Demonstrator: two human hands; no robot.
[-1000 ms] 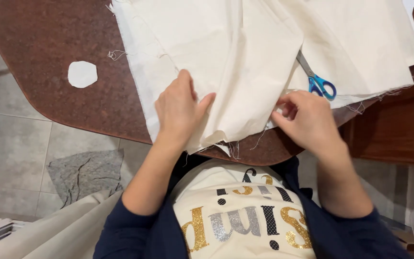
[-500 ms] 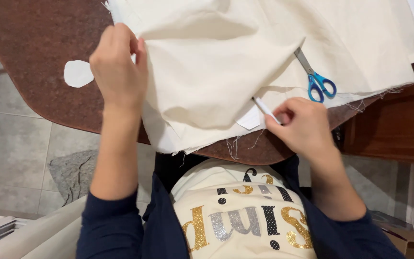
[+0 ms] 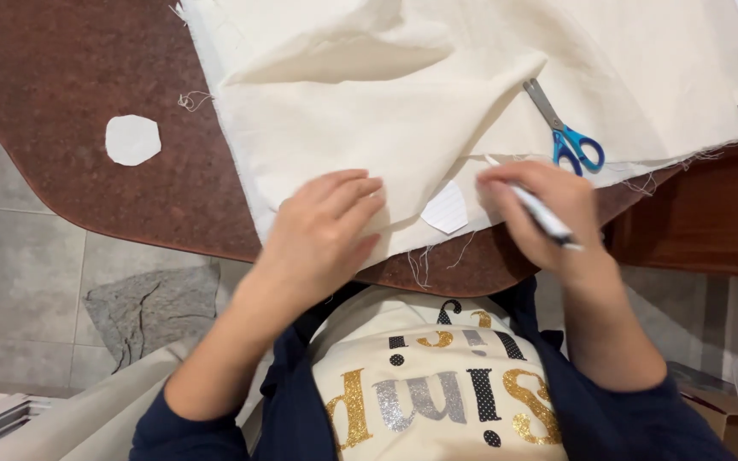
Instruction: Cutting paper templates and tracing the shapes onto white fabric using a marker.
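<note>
Reddish-brown speckled surface (image 3: 61,68), rounded edge, over grey tiled floor (image 3: 19,282). Cream cloth (image 3: 437,94) across upper centre and right. Left hand (image 3: 326,230), lower centre: flat, open, pressing cloth. Right hand (image 3: 548,213): clasping pen (image 3: 540,212), just right of paper cutout (image 3: 446,207). Blue-handled scissors (image 3: 567,132) on cloth, upper right. White paper disc (image 3: 132,139), left.

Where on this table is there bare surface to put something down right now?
Bare brown table lies left of the cream fabric, around the white paper cutout. Crowded near edge: left hand pressing the fabric, paper template, right hand with a pen, blue-handled scissors on the cloth.
</note>
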